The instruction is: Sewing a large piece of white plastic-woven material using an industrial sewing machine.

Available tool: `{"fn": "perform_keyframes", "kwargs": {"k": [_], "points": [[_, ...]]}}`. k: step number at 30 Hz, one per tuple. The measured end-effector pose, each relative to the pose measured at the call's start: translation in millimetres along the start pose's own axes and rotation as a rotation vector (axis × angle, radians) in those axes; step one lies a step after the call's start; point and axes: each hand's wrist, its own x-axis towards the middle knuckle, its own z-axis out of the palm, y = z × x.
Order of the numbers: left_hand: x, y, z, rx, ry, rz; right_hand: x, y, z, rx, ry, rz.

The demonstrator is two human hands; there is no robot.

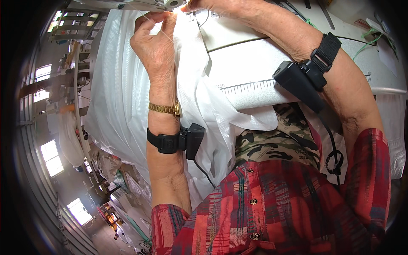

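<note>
My left hand is raised at the top of the view, thumb and fingers drawn together just below the sewing machine head. What its fingertips pinch is too small to make out. A thin white thread runs down across this hand. My right hand reaches in from the right, its fingers closed near the lit needle area. The top edge and glare partly hide those fingertips. White woven plastic sheeting hangs in folds below and left of my left hand and spills over the table edge.
The pale machine table has a printed ruler scale along its near edge. Slim metal tools and green cord lie at the far right. Black devices with cables are strapped to both forearms. Windows and workshop clutter fill the left.
</note>
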Motion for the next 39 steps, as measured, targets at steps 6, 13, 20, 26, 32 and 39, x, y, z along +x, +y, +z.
{"fn": "perform_keyframes", "kwargs": {"k": [6, 13, 20, 26, 32, 39], "points": [[1.1, 0.2, -0.5, -0.082, 0.004, -0.048, -3.7, -5.1, -1.5, -0.018, 0.009, -0.024], [4.2, -3.7, -0.1, -0.207, -0.024, -0.102, 5.6, 6.5, 2.9, -0.224, 0.050, -0.161], [2.1, 10.6, -18.6, -0.276, -0.255, -0.365, 14.2, 7.7, 4.9, -0.530, -0.023, -0.204], [2.0, 17.7, -12.0, -0.375, -0.283, -0.399, 3.7, 7.7, 3.0, -0.654, -0.065, -0.386], [5.5, 3.3, -15.1, -0.213, -0.387, -0.272, -2.7, 0.6, -3.3, -0.432, -0.150, -0.273], [9.4, 5.4, -10.5, 0.039, -0.431, -0.077, -5.3, -2.9, -7.4, -0.489, -0.181, -0.171]]}}
